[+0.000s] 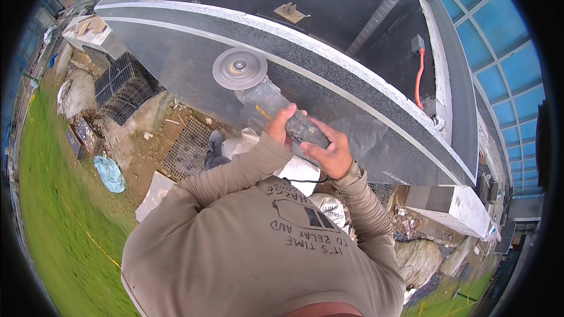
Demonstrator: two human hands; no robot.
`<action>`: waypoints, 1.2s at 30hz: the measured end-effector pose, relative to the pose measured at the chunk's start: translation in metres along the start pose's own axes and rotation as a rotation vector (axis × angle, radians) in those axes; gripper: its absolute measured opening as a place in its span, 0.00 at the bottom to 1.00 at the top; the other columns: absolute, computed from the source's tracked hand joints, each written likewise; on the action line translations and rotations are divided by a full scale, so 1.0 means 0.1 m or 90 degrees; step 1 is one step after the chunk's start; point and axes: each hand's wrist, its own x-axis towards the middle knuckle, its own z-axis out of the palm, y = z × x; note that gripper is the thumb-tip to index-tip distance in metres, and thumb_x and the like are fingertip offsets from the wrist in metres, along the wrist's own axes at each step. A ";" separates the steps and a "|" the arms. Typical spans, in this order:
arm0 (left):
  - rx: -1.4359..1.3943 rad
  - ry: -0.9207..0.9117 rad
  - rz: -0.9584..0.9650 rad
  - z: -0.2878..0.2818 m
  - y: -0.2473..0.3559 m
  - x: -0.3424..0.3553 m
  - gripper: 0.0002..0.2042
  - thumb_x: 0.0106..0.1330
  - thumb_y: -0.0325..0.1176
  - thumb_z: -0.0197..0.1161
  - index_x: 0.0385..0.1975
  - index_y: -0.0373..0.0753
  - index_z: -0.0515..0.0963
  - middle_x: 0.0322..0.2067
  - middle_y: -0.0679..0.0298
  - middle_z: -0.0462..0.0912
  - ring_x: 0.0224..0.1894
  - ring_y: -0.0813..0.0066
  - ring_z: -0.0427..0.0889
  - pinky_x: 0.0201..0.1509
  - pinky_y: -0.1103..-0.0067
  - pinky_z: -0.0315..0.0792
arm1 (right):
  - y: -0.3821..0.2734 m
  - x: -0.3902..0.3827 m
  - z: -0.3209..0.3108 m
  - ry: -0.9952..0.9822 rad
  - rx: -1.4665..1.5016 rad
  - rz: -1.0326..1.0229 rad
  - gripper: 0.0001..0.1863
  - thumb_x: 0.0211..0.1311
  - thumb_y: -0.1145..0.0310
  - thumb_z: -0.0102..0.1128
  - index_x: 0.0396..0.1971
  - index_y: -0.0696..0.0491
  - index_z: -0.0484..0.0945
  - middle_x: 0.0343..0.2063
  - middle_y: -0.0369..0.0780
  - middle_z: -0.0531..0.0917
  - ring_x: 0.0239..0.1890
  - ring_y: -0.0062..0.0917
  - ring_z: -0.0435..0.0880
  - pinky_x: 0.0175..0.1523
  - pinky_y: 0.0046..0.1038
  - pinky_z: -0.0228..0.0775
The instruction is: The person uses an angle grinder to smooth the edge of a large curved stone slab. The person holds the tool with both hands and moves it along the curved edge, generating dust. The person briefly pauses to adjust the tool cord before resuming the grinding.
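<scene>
Both my hands hold a dusty grey angle grinder [267,98]. My left hand [281,127] wraps the body from the near side. My right hand [332,154] grips the rear handle, just right of the left. The grinder's round disc [239,68] lies flat against the polished grey face of a long granite slab [176,53]. The slab runs from upper left to lower right and has a speckled pale top edge [352,91]. My tan long sleeves and shirt fill the lower middle of the view.
Behind the slab lies a dark pit with a grey pipe with an orange cap [376,16] and an orange hose [418,76]. Below are black crates [120,85], a metal grating [188,149], a blue bag [110,174], white blocks [455,205] and grass [53,217] at left.
</scene>
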 end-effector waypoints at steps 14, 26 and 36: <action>0.048 0.022 0.020 -0.06 0.23 0.08 0.13 0.65 0.44 0.63 0.39 0.42 0.78 0.36 0.65 0.82 0.39 0.70 0.82 0.47 0.68 0.78 | -0.01 0.22 0.11 -0.021 0.080 0.055 0.29 0.56 0.73 0.67 0.59 0.65 0.72 0.43 0.42 0.84 0.42 0.18 0.79 0.49 0.23 0.73; 0.048 0.028 0.023 -0.21 0.53 0.21 0.16 0.64 0.47 0.64 0.38 0.40 0.78 0.34 0.63 0.82 0.38 0.68 0.83 0.47 0.68 0.78 | 0.09 0.55 0.32 -0.032 0.078 -0.024 0.29 0.58 0.72 0.65 0.59 0.67 0.70 0.27 0.38 0.82 0.26 0.16 0.77 0.31 0.22 0.69; 0.030 0.060 0.074 -0.24 0.71 0.26 0.18 0.62 0.45 0.67 0.44 0.40 0.74 0.38 0.61 0.80 0.39 0.68 0.82 0.46 0.70 0.77 | 0.00 0.70 0.42 -0.053 0.124 0.042 0.31 0.57 0.71 0.67 0.59 0.68 0.70 0.37 0.41 0.84 0.34 0.16 0.79 0.39 0.21 0.73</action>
